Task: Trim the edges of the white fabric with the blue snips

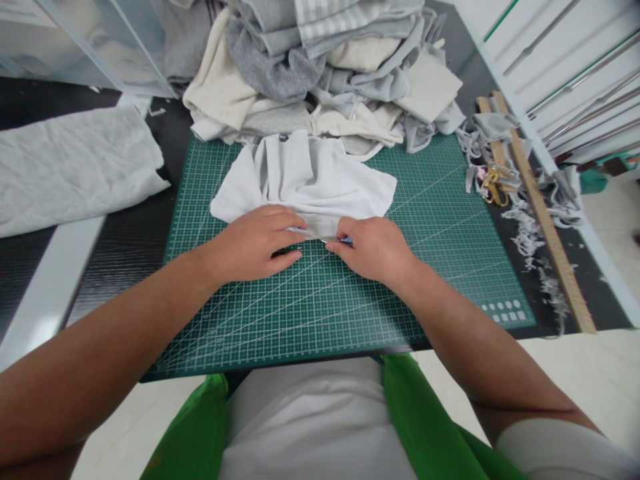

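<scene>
A white piece of cloth, bunched into folds, lies on the green cutting mat. My left hand rests on the cloth's near edge, fingers stretched toward the right and thumb apart. Just to its right, my right hand is closed around a small blue-handled tool with a thin metal tip. The tip points left and meets the near edge of the cloth between the two hands. Most of the tool's handle is hidden in my fingers.
A heap of grey and cream cloths covers the mat's far edge. Folded grey fabric lies at left, below a clear plastic bin. On the right are gold-handled scissors, fabric scraps and a wooden ruler.
</scene>
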`<action>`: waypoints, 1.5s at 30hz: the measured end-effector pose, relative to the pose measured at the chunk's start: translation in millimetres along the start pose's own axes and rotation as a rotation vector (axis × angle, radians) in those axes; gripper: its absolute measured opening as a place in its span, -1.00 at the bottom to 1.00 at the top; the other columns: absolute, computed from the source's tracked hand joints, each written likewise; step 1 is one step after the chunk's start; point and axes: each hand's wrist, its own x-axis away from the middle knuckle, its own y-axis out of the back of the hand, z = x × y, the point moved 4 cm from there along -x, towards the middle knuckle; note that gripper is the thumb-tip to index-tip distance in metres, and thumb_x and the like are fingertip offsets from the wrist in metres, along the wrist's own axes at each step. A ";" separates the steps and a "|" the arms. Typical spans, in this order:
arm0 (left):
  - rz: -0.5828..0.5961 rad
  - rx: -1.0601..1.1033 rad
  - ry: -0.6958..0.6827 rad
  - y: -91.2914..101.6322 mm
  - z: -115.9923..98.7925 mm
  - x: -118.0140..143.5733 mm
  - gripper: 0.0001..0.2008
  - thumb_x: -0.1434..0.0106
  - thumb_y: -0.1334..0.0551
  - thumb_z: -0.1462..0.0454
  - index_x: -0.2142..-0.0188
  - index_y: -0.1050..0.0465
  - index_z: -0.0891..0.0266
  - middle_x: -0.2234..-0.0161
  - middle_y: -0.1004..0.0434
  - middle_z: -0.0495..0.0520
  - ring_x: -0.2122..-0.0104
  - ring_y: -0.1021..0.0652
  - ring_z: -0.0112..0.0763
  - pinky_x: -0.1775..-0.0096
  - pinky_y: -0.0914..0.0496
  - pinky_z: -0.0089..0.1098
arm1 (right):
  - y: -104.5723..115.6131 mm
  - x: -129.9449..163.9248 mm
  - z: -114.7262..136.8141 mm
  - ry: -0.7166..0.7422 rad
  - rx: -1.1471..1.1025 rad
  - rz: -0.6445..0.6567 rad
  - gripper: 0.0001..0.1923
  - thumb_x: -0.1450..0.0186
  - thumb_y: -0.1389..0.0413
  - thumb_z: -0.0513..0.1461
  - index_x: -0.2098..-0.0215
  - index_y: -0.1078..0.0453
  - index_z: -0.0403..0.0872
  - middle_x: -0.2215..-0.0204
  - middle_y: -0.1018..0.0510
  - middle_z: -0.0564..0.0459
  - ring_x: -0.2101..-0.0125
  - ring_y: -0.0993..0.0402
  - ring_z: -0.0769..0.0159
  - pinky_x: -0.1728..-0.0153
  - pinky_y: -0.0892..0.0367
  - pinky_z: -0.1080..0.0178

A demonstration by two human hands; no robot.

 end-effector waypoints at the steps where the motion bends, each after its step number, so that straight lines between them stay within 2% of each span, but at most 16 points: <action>1: -0.001 -0.003 -0.005 -0.1 -0.1 0.0 -0.75 -0.43 -0.22 0.21 0.06 -0.60 0.31 -0.02 -0.62 0.25 -0.03 -0.59 -0.10 -0.14 -0.49 -0.01 | -0.8 -0.1 -1.2 -0.003 -0.010 -0.002 -0.67 -0.41 -0.10 0.03 0.20 -0.56 0.01 0.39 -0.69 -0.01 0.38 -0.55 0.13 0.43 0.00 0.18; 6: 0.009 -0.014 -0.014 -0.6 -0.2 0.0 -0.74 -0.44 -0.21 0.20 0.06 -0.60 0.33 -0.01 -0.62 0.26 -0.03 -0.59 -0.10 -0.15 -0.49 -0.01 | -4.6 -0.3 -7.1 0.017 -0.081 -0.011 -0.66 -0.38 -0.13 0.05 0.20 -0.56 -0.01 0.39 -0.69 0.01 0.37 -0.55 0.14 0.41 -0.05 0.19; 15: 0.070 -0.034 -0.015 -0.9 -1.7 -0.1 -0.67 -0.44 -0.21 0.20 -0.09 -0.54 0.33 -0.04 -0.55 0.29 -0.06 -0.55 -0.06 -0.16 -0.46 0.02 | -2.6 1.5 -7.7 0.006 -0.150 -0.014 -0.68 -0.36 -0.17 0.04 0.22 -0.55 -0.02 0.42 -0.66 0.03 0.39 -0.51 0.19 0.39 -0.10 0.22; 22: 0.108 -0.039 0.022 -1.2 -1.4 0.8 -0.67 -0.45 -0.19 0.18 -0.10 -0.54 0.28 -0.07 -0.52 0.27 -0.09 -0.52 -0.06 -0.17 -0.45 0.02 | -3.3 1.9 -8.7 -0.004 -0.133 -0.048 -0.66 -0.37 -0.16 0.06 0.20 -0.54 -0.02 0.39 -0.68 0.03 0.38 -0.52 0.20 0.39 -0.08 0.21; 36: 0.096 -0.023 0.022 -1.4 -0.6 0.9 -0.67 -0.45 -0.20 0.17 -0.09 -0.55 0.28 -0.08 -0.53 0.26 -0.09 -0.51 -0.07 -0.17 -0.45 0.03 | -5.2 0.6 -4.5 0.011 -0.046 -0.035 -0.67 -0.41 -0.11 0.03 0.20 -0.57 0.00 0.39 -0.70 0.00 0.39 -0.54 0.15 0.42 0.01 0.18; 45: 0.093 -0.029 0.020 -1.6 -1.0 0.6 -0.67 -0.45 -0.20 0.17 -0.08 -0.56 0.29 -0.08 -0.53 0.27 -0.09 -0.52 -0.05 -0.16 -0.45 0.03 | -5.1 -0.6 -6.7 -0.001 -0.092 -0.038 -0.68 -0.41 -0.11 0.03 0.23 -0.56 -0.01 0.41 -0.68 0.02 0.39 -0.53 0.18 0.41 -0.03 0.19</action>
